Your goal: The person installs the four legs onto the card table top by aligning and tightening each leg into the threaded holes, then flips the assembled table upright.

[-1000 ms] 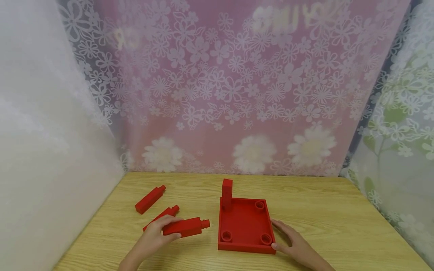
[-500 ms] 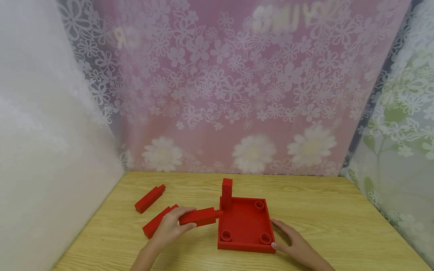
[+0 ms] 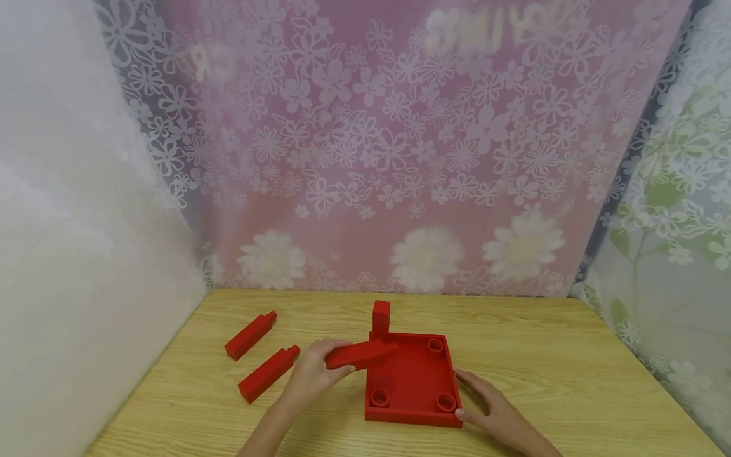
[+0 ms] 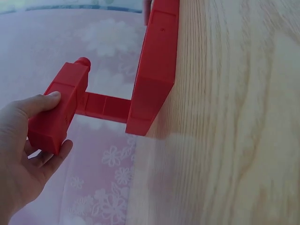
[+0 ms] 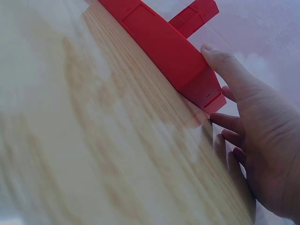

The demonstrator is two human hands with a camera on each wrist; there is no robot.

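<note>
My left hand (image 3: 316, 373) pinches a red square leg (image 3: 355, 355) between thumb and fingers; a narrower round peg on the leg's end shows in the left wrist view. It is held above the left rim of a shallow red square base (image 3: 414, 374), peg end pointing right. Another red leg (image 3: 381, 319) stands upright in the base's far left corner. Round sockets show in the other corners, including the near left socket (image 3: 379, 398). My right hand (image 3: 495, 411) rests against the base's right side, thumb (image 5: 220, 56) at the near corner and fingers loosely bent.
Two more red legs lie on the wooden table to the left: one farther back (image 3: 250, 335), the other nearer (image 3: 268, 374). A pink flowered curtain (image 3: 354, 190) hangs behind the table, with pale sheets on both sides.
My left hand has carried the leg right and away from me, from left of the base to over its left rim, uncovering the nearer loose leg. My right hand stays put.
</note>
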